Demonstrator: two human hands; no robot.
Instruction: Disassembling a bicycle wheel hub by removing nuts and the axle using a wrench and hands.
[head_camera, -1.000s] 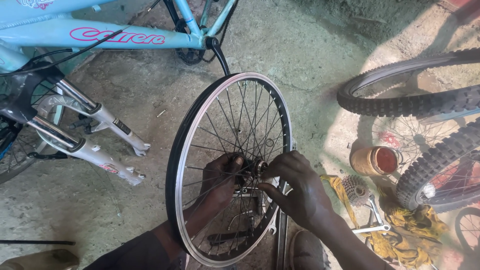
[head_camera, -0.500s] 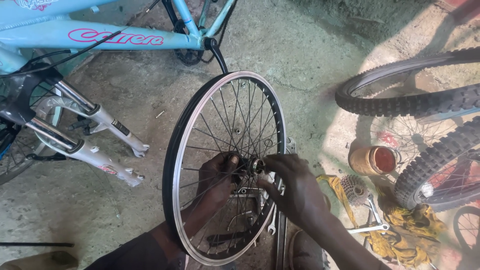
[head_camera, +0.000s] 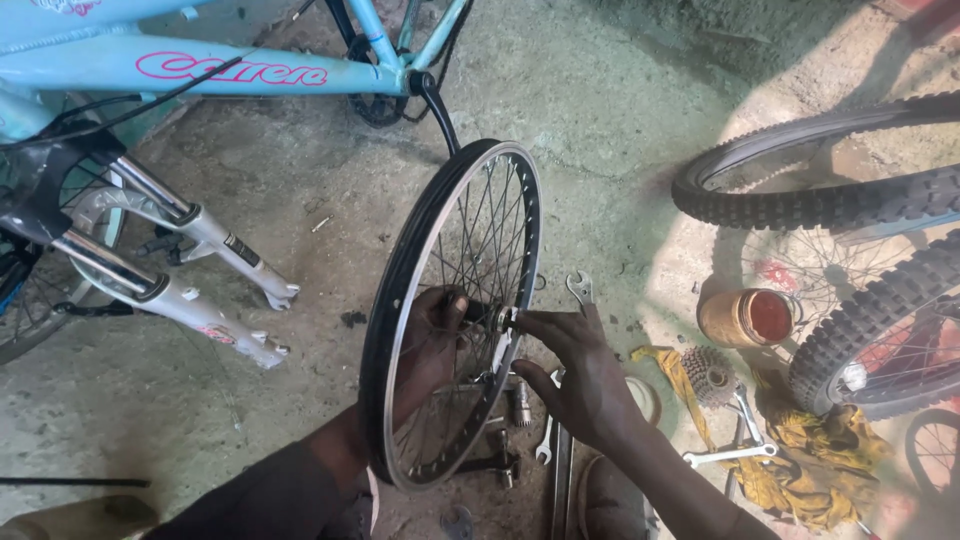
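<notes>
I see a light blue bicycle frame (head_camera: 200, 60) lying across the top of the concrete floor (head_camera: 620, 150), its white suspension fork (head_camera: 190, 270) pointing toward me. To the right lie knobby tyres (head_camera: 830, 200). In the middle stands the bare spoked wheel (head_camera: 455, 300), upright on its rim, and this is the thing I am working on.

My left hand (head_camera: 430, 345) sits behind the spokes, fingers curled around the hub end on that side. My right hand (head_camera: 580, 375) is on the near side, thumb and fingertips pinched on the axle end at the hub (head_camera: 500, 320); I cannot tell whether a nut or a tool is between them.

As I judge it, the wheel is steadied only by my two hands at the hub, so if either grip slackens it could roll or tip onto the wrenches (head_camera: 560, 440) lying below. A small nut or bearing part could also slip from my fingertips and get lost among the yellow rag (head_camera: 800, 460), the cassette sprocket (head_camera: 708, 372) and the brown jar (head_camera: 745, 317).

Compared with a second ago, the wheel appears turned more edge-on to me, and my right hand has moved from covering the hub to reaching it with the fingertips only.
</notes>
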